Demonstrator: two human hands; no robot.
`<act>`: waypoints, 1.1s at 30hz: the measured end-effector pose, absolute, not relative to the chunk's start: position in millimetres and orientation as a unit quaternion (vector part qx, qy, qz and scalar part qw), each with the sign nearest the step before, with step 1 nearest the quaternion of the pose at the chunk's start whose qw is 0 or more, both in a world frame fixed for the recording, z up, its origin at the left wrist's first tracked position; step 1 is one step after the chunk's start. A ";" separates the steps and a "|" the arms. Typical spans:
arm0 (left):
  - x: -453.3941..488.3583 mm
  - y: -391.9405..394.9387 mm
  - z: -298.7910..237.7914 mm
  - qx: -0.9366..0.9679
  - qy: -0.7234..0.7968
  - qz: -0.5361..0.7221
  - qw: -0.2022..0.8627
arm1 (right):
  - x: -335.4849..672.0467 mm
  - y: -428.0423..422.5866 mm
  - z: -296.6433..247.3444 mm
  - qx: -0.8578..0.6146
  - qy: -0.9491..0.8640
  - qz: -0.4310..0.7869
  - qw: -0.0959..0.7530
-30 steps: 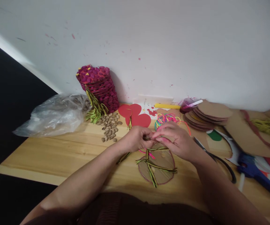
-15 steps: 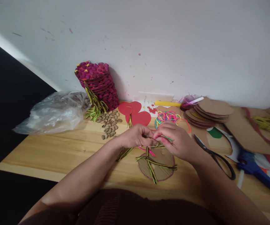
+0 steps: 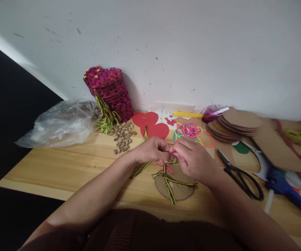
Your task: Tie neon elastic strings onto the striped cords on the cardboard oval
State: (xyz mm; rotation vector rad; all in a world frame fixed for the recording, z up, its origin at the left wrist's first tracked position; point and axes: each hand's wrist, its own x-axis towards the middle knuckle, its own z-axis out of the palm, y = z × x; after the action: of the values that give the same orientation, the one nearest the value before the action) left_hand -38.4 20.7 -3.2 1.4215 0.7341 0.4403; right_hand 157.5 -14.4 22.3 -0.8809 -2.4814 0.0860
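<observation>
Fingers (image 3: 180, 149) of the left hand (image 3: 152, 150) and right hand (image 3: 196, 161) meet tip to tip, pinched narrow on a striped cord (image 3: 140, 170), above the far edge of a cardboard disc (image 3: 184, 193). Crossed strands (image 3: 169, 190) lie on the disc, one pointing toward the person, another running sideways. The held cord's tail slants near-left onto the surface (image 3: 69, 170). Pink string (image 3: 169, 169) shows beneath.

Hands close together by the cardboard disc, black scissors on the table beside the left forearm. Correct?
Wrong side: the head view shows the black scissors on the table beside the right forearm. Left hand and right hand are close together by the cardboard disc.
</observation>
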 end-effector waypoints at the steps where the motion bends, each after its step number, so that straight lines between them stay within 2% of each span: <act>1: -38.7 20.9 -3.3 0.630 0.324 0.197 0.678 | 156.9 -14.7 21.3 -0.328 -0.910 0.033 0.251; 6: -38.3 20.6 -2.1 0.611 0.330 0.207 0.689 | 155.2 -17.1 14.7 -0.351 -0.897 0.047 0.264; 11: -34.8 14.4 3.8 0.592 0.321 0.205 0.710 | 153.7 -18.4 11.8 -0.395 -0.848 0.117 0.333; 16: -36.3 13.6 12.3 0.551 0.368 0.294 0.689 | 162.8 -8.7 19.0 -0.454 -0.652 0.430 0.428; 19: -37.7 15.9 13.6 0.534 0.376 0.330 0.682 | 165.9 -5.0 23.3 -0.404 -0.562 0.587 0.419; 22: -37.4 17.1 12.9 0.534 0.358 0.352 0.680 | 164.3 -6.0 24.1 -0.373 -0.507 0.670 0.394; 27: -36.6 16.2 15.3 0.569 0.354 0.395 0.629 | 163.3 -7.5 22.8 -0.383 -0.476 0.690 0.389; 33: -35.8 14.1 18.3 0.603 0.357 0.398 0.592 | 165.6 -7.0 24.6 -0.412 -0.530 0.633 0.386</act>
State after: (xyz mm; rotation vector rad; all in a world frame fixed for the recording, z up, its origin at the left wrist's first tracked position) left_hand -35.8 14.1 18.3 1.4029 0.8294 0.9266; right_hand 165.6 -7.0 24.6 -1.0481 -1.3502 1.6123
